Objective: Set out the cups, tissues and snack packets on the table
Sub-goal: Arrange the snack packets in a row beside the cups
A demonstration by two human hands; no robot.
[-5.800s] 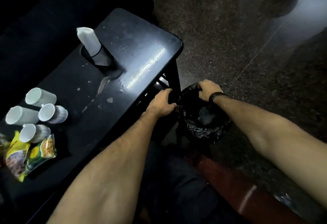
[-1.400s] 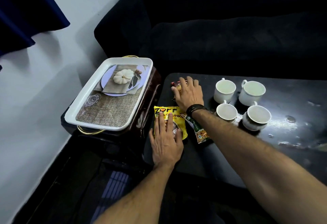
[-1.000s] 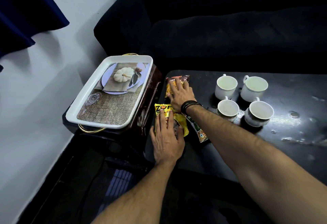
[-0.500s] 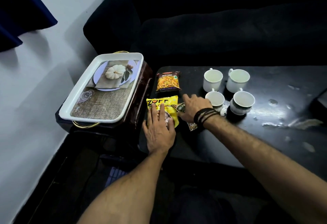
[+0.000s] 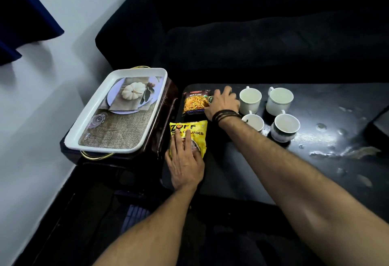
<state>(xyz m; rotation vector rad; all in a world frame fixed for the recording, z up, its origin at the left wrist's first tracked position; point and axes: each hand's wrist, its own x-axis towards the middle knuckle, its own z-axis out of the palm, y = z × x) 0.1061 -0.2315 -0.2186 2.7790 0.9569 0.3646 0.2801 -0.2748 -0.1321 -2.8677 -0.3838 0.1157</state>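
Several white cups stand grouped on the black table (image 5: 231, 171): two at the back (image 5: 250, 97) (image 5: 279, 98) and two in front (image 5: 253, 121) (image 5: 285, 124). A yellow snack packet (image 5: 189, 128) lies near the table's left edge, and my left hand (image 5: 185, 164) rests flat on its near end. Farther back lies a dark "Mixture" packet (image 5: 194, 103). My right hand (image 5: 223, 103) is curled over a green packet (image 5: 210, 98) between the Mixture packet and the cups; only a corner of that packet shows. No tissues are in view.
A white tray (image 5: 84, 135) with a printed liner sits on a dark stand left of the table. A dark sofa (image 5: 252, 40) runs behind. Wet spots mark the table's right half, and a dark object (image 5: 379, 127) sits at its right edge.
My right hand has carried the green packet from beside the yellow packet to the far side, next to the Mixture packet. My left hand has stayed on the yellow packet.
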